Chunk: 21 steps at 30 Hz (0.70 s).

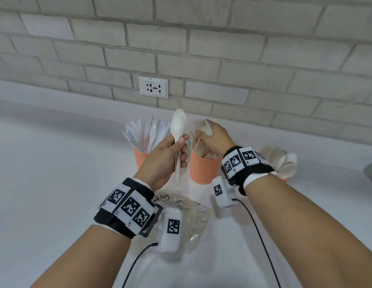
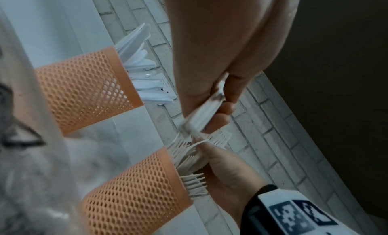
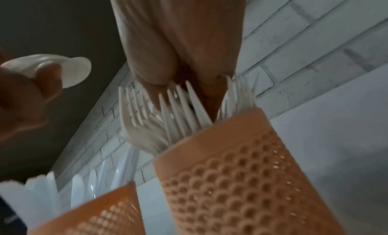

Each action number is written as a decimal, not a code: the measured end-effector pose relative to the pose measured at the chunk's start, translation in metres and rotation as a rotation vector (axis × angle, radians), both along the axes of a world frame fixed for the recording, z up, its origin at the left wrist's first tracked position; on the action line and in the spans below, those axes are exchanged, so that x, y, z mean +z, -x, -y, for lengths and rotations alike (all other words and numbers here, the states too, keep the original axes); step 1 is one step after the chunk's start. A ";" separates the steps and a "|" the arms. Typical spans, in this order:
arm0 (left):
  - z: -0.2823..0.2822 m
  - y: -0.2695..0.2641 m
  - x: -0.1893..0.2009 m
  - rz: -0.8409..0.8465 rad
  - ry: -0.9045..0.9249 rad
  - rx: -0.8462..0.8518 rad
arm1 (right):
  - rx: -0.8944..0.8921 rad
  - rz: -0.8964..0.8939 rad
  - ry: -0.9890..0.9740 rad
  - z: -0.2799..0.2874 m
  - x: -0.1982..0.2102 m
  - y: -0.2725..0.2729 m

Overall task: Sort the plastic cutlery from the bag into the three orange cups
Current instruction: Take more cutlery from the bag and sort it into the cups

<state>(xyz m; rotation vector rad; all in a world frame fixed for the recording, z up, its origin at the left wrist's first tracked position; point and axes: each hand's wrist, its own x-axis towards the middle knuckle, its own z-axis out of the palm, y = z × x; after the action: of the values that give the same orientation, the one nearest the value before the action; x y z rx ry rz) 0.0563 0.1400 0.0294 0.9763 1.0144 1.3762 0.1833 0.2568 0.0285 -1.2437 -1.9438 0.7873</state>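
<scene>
Our left hand (image 1: 166,156) grips white spoons (image 1: 178,125) upright by handles, fingers curled round them, bowls up. Our right hand (image 1: 214,136) reaches into middle orange cup (image 1: 203,169), fingertips among fork tines (image 3: 178,105) (pinching one or merely touching, we cannot tell). Left cup (image 1: 140,157) holds knives (image 1: 145,129); right cup, mostly behind wrist, holds spoons. Clear bag (image 1: 187,215) lies crumpled on white counter (image 1: 56,183), near us.

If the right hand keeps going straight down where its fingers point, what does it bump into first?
Probably the forks standing in the middle orange cup; the right hand is right above their tines, perhaps touching already.
</scene>
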 end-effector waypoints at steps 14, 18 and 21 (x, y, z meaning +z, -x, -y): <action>0.008 -0.013 0.011 -0.035 -0.091 -0.053 | 0.094 -0.195 -0.183 0.045 0.031 -0.005; 0.010 -0.039 0.013 -0.141 -0.141 -0.148 | 0.120 -0.219 -0.187 0.082 0.038 -0.023; 0.010 -0.063 0.012 -0.145 -0.139 -0.231 | 0.006 -0.055 -0.280 0.090 0.040 -0.051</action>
<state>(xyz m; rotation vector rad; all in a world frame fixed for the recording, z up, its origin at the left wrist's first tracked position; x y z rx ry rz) 0.1188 0.1304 0.0413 1.2715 0.8888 1.2087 0.2346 0.1665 0.0687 -1.0380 -1.9357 0.5241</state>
